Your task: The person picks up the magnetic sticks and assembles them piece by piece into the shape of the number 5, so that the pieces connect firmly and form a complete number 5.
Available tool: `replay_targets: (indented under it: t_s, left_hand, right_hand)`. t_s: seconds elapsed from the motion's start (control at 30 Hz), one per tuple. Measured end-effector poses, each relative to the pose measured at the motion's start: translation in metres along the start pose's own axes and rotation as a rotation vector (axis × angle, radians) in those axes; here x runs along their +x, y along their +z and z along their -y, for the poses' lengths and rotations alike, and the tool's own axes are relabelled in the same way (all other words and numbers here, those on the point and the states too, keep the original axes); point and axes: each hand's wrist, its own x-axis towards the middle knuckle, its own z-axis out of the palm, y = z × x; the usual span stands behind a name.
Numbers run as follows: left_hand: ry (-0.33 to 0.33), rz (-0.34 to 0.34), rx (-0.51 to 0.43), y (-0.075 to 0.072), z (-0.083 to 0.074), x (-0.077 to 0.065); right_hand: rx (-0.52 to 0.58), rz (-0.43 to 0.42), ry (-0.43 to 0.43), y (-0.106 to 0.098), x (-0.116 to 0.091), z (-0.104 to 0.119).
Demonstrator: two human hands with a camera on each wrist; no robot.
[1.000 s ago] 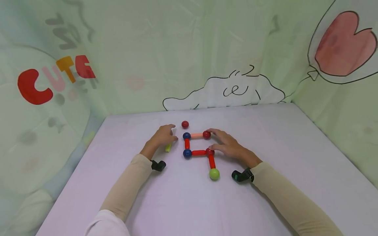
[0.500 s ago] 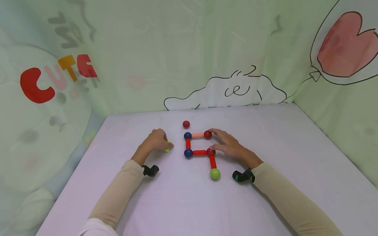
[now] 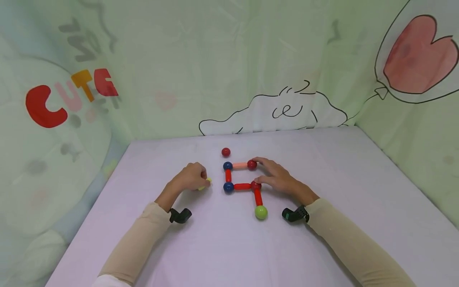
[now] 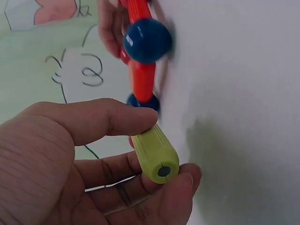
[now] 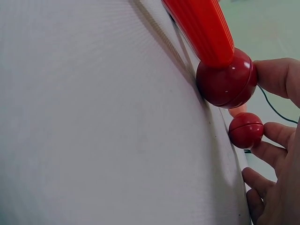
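My left hand (image 3: 191, 176) pinches a yellow-green magnetic building rod (image 4: 157, 157) between thumb and fingers, left of the assembled shape. A grey metal disc shows at the rod's end. My right hand (image 3: 277, 175) spans the shape's right side, thumb at the nearer red ball (image 5: 227, 79) and fingertips at the farther red ball (image 5: 246, 130). Two blue balls, the near one (image 3: 228, 187) and the far one (image 3: 227, 166), form the left corners. Red rods (image 3: 242, 186) and one pale orange rod (image 3: 239, 165) link the balls. Another red rod (image 3: 258, 197) runs nearer to a green ball (image 3: 261, 212).
A loose red ball (image 3: 226, 152) lies just beyond the far blue ball. The pale tabletop (image 3: 229, 247) reaches back to a printed cloth backdrop (image 3: 186, 67). A black camera is strapped to each wrist.
The left hand has come back toward the person, picked up the yellow-green rod and turned it. The right hand and the assembled shape stay where they were.
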Motion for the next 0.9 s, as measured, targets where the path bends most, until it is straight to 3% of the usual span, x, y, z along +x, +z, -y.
replay_targets:
  t_s: [0.57, 0.9]
  left_hand:
    - [0.313, 0.129, -0.057, 0.022, -0.047, -0.031]
    - [0.369, 0.165, -0.032, 0.040, -0.056, -0.030]
  right_hand:
    - [0.000, 0.001, 0.022, -0.002, 0.001, 0.002]
    - [0.006, 0.005, 0.014, -0.001, 0.001, 0.001]
